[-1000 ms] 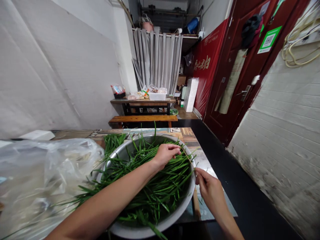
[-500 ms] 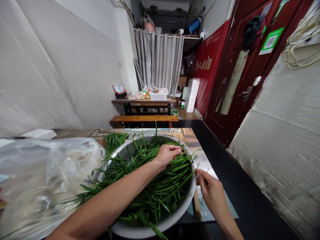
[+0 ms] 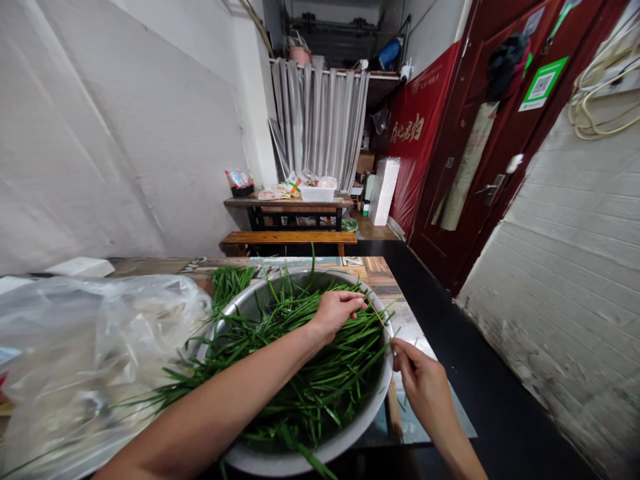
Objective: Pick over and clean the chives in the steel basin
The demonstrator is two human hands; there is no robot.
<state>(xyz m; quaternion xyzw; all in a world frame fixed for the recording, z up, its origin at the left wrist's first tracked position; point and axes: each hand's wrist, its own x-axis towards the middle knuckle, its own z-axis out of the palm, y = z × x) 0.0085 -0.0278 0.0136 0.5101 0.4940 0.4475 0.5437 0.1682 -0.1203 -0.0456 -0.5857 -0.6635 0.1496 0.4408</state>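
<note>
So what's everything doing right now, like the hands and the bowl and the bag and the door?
Left hand: pinching one thin stalk over the bowl.
Right hand: pinching the same stalk's other end.
Metal bowl: heaped with loose Chinese chives.
Clear plastic bag: crumpled beside the bowl.
Red door: shut.
Grey curtain: drawn closed.

metal basin (image 3: 235, 308) packed with green chives (image 3: 320, 373), filling most of the table (image 3: 380, 273). clear plastic bag (image 3: 90, 360) blocks the left side, touching the basin. left forearm (image 3: 225, 407) crosses over the basin. only a narrow bare table strip right of the basin, by the right hand (image 3: 423, 383). dark open floor (image 3: 450, 313) beyond the table edge.
</note>
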